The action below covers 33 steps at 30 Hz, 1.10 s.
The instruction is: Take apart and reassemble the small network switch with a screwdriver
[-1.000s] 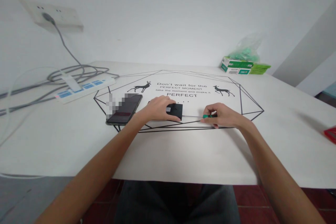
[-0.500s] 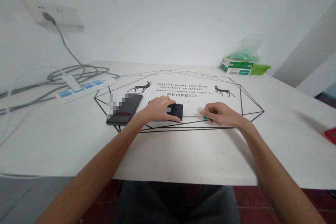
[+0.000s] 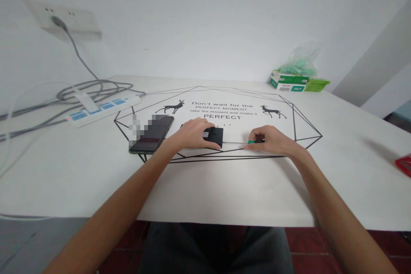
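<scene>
My left hand [image 3: 194, 133] is closed around a flat black box [image 3: 215, 136] and keeps it against the white table. Part of the box is hidden under the fingers and palm. On the right, my right hand [image 3: 272, 139] grips a screwdriver [image 3: 251, 142] by its green and black handle. Its thin metal shaft points left, and the tip meets the box's right side; whether it sits in a screw is too small to tell. Just left of my left hand lies a dark phone [image 3: 156, 132], face up.
A white power strip [image 3: 104, 110] with blue sockets and coiled grey cables [image 3: 93, 87] lies at the left. One cable runs up to a wall socket [image 3: 69, 17]. Green and white boxes [image 3: 289, 79] with a plastic bag [image 3: 300, 62] stand at the back right. A red object [image 3: 403, 165] is at the right edge.
The fingers of my right hand have shifted around the screwdriver handle, so more of its green and black parts shows. My left hand and the black box stay in place.
</scene>
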Motion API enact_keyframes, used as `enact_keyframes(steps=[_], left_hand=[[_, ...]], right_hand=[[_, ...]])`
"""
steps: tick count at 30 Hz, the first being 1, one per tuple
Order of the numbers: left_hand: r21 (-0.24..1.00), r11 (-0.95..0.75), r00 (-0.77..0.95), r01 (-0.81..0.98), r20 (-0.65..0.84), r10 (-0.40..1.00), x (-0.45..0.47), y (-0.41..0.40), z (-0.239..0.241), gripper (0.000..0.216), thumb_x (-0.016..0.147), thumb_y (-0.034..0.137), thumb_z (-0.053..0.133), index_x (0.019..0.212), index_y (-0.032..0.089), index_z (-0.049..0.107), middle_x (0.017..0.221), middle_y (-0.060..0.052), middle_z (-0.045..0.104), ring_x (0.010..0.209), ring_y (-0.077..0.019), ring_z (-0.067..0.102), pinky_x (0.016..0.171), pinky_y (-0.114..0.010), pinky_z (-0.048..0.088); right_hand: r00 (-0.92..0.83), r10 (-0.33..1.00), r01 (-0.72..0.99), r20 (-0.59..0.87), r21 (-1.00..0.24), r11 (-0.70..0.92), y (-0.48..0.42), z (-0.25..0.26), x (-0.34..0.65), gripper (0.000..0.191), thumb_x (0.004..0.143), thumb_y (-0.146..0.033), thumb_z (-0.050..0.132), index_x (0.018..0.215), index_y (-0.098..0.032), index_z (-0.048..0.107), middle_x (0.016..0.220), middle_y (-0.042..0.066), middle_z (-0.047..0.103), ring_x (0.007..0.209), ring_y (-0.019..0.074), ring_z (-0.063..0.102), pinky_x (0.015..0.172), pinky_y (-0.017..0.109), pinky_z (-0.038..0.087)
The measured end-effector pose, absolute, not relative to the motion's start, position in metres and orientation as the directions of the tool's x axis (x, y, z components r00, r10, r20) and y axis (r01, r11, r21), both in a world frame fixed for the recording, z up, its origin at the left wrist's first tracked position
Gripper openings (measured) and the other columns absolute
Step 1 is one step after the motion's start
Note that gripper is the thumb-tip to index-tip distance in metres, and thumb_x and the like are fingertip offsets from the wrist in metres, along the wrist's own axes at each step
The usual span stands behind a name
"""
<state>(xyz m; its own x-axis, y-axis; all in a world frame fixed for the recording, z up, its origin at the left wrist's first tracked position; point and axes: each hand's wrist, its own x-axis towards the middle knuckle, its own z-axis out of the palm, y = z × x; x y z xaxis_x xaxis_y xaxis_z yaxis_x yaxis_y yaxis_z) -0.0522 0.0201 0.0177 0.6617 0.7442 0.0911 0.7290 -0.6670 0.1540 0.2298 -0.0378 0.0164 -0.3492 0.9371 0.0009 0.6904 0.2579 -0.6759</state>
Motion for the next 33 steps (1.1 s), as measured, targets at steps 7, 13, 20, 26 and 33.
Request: enact_keyframes(steps=[7,13,20,26,33], left_hand=[[0.154,-0.669,0.663,0.727,0.094,0.743,-0.0522,0.0213,0.0159,0.084,0.068,0.085,0.056,0.121,0.02,0.063,0.111,-0.012,0.067,0.105,-0.0316,0.059,0.087,-0.038,0.045],[0.161,-0.668,0.663,0.726,0.089,0.743,-0.0521,0.0203,0.0171,0.085,0.068,0.085,0.056,0.122,0.019,0.063,0.112,-0.013,0.067,0.107,-0.0321,0.059,0.088,-0.039,0.045],[0.159,-0.665,0.659,0.729,0.095,0.746,-0.0523,0.0204,0.0164,0.084,0.067,0.085,0.057,0.121,0.021,0.064,0.113,-0.012,0.067,0.107,-0.032,0.058,0.087,-0.039,0.045],[0.16,-0.667,0.661,0.728,0.094,0.744,-0.052,0.0203,0.0167,0.085,0.068,0.085,0.056,0.122,0.019,0.063,0.112,-0.013,0.067,0.106,-0.0318,0.058,0.087,-0.039,0.045],[0.164,-0.661,0.658,0.732,0.084,0.749,-0.0515,0.0199,0.0181,0.085,0.068,0.084,0.058,0.122,0.019,0.063,0.114,-0.013,0.067,0.107,-0.0323,0.058,0.088,-0.039,0.045]], right_hand=[[-0.348,0.931,0.659,-0.113,-0.735,0.157,-0.0435,0.0196,0.225,0.042,0.069,-0.053,0.077,0.074,-0.02,0.051,0.064,-0.004,0.056,0.041,0.0103,0.052,0.046,0.026,0.037],[-0.337,0.941,0.697,-0.025,-0.678,0.232,-0.0437,0.0208,0.2233,0.035,0.075,-0.052,0.07,0.08,-0.021,0.055,0.06,-0.004,0.054,0.051,0.0105,0.045,0.051,0.025,0.033],[-0.346,0.936,0.7,-0.059,-0.68,0.216,-0.044,0.0223,0.2228,0.023,0.085,-0.042,0.054,0.086,-0.02,0.059,0.059,-0.003,0.054,0.049,0.0114,0.043,0.053,0.026,0.034],[-0.387,0.919,0.711,-0.081,-0.66,0.241,-0.0405,0.0196,0.2285,0.032,0.08,-0.048,0.061,0.074,-0.016,0.066,0.058,-0.002,0.051,0.054,0.0119,0.042,0.053,0.028,0.031],[-0.398,0.916,0.702,-0.046,-0.658,0.271,-0.0392,0.0182,0.2305,0.037,0.074,-0.052,0.07,0.066,-0.017,0.064,0.057,-0.004,0.046,0.057,0.0108,0.039,0.053,0.027,0.03]])
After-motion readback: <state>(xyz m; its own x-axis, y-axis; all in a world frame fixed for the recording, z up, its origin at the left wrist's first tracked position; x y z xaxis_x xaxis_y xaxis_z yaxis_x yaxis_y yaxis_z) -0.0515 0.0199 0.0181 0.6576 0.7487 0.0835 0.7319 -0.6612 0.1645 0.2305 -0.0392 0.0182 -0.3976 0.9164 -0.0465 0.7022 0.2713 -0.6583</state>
